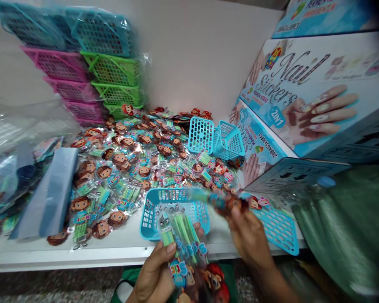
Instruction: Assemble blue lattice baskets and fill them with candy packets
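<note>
Near the table's front edge, my left hand is closed around several candy stick packets, clear sleeves with green sticks and cartoon heads. My right hand, to the right and a little higher, pinches another candy stick packet, which is blurred by motion. Between and just beyond the hands sits a blue plastic basket, partly covered by the held packets. Behind it, many loose packets lie heaped across the table.
Two small blue baskets rest on the heap. Stacked nail sticker boxes stand at the right, above a flat blue mesh piece and a green sack. Wrapped coloured baskets tower at back left. A folded plastic sheet lies left.
</note>
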The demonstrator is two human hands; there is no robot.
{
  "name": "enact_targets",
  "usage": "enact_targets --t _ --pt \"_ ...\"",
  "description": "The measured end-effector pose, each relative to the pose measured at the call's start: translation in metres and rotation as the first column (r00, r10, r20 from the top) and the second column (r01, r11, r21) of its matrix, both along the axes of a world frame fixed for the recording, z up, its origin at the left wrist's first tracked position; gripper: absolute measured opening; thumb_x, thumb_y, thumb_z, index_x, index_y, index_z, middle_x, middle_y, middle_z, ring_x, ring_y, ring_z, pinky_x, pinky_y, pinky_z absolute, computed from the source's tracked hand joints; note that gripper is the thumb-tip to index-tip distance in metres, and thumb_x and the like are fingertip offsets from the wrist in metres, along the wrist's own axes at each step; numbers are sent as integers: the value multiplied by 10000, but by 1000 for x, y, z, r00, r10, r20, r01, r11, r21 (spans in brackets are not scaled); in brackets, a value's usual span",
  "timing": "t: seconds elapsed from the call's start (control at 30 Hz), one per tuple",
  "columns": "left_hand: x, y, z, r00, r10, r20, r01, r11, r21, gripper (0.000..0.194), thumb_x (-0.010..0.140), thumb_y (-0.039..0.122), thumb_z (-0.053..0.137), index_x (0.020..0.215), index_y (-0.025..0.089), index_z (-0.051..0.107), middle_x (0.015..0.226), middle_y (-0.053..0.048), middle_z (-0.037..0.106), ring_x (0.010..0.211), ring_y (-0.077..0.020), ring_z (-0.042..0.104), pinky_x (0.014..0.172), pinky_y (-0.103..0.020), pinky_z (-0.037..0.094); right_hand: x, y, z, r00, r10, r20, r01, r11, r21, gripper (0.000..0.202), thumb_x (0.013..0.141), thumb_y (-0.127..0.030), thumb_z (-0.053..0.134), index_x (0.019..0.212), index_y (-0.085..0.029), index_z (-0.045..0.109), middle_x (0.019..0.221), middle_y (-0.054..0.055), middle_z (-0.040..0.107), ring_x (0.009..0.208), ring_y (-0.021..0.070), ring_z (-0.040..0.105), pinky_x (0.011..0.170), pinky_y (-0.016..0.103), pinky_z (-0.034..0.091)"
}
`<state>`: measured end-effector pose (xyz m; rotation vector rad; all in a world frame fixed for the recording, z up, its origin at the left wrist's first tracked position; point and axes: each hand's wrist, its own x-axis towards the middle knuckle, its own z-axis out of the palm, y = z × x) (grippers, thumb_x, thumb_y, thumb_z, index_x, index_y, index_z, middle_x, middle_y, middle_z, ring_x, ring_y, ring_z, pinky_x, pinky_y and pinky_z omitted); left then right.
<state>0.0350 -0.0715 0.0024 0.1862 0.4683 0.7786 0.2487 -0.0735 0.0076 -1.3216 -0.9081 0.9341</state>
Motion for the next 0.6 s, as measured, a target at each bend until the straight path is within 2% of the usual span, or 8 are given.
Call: enact_targets --t 0.13,0.23,0.27,0.3,0.33,0.4,0.5,0.6 --pt "-5 11 3 993 85 -79 -85 996 -6 486 783 265 615 1254 158 557 1110 -116 693 1110 -310 604 1016 -469 412 -37 -60 -1 910 380 -166 -401 908 -123 339 886 -479 523 979 -190 673 878 78 696 845 220 638 788 355 493" --pt "-14 17 4 969 111 -221 -132 988 -84 382 739 209 670 1116 151 639 866 -67 742 901 -271 691 908 -428 504 -11 -50 -8 804 591 -68 -591 780 -206 557 906 -610 355 931 -162 686 791 81 700 747 216 653 731 348 503" --pt "-17 17 4 963 103 -249 -133 985 -107 364 717 182 690 1078 150 652 797 -47 738 836 -257 701 872 -415 525 6 -35 -12 810 586 19 -564 788 -248 647 921 -623 247 942 -147 684 814 98 703 753 223 659 745 360 504" --pt "-18 15 5 963 88 -256 -121 986 -118 369 700 162 705 1065 152 653 765 -36 733 805 -249 703 849 -407 534 23 -16 -16 886 424 189 -357 883 -306 663 943 -581 177 964 -138 670 840 107 702 744 216 657 755 359 504" --pt "-18 13 7 967 68 -246 -98 988 -115 391 690 148 713 1074 154 647 768 -34 731 805 -248 702 841 -403 536 41 5 -20 862 272 428 -111 925 -363 584 953 -526 220 1014 -140 653 914 111 701 781 211 654 775 345 499" --pt "-17 8 11 976 15 -216 -32 997 -76 452 687 117 711 1128 163 620 831 -52 734 852 -254 696 850 -400 527 71 51 -31 663 117 740 232 907 -351 432 902 -441 428 1154 -132 596 1144 153 641 1058 271 584 948 388 410" --pt "-13 -1 15 979 -67 -194 61 998 -36 489 707 79 682 1179 171 592 892 -75 731 884 -258 692 853 -398 517 99 103 -48 573 41 818 396 861 -321 498 833 -297 533 1260 -44 496 1266 276 524 1225 369 439 1019 501 289" --pt "-13 -7 12 985 -124 -123 119 992 -48 476 732 89 648 1197 170 580 909 -89 726 879 -264 693 841 -408 514 115 123 -61 562 28 827 446 831 -331 398 755 -220 585 1123 -68 593 1131 254 605 1138 368 509 962 479 340"
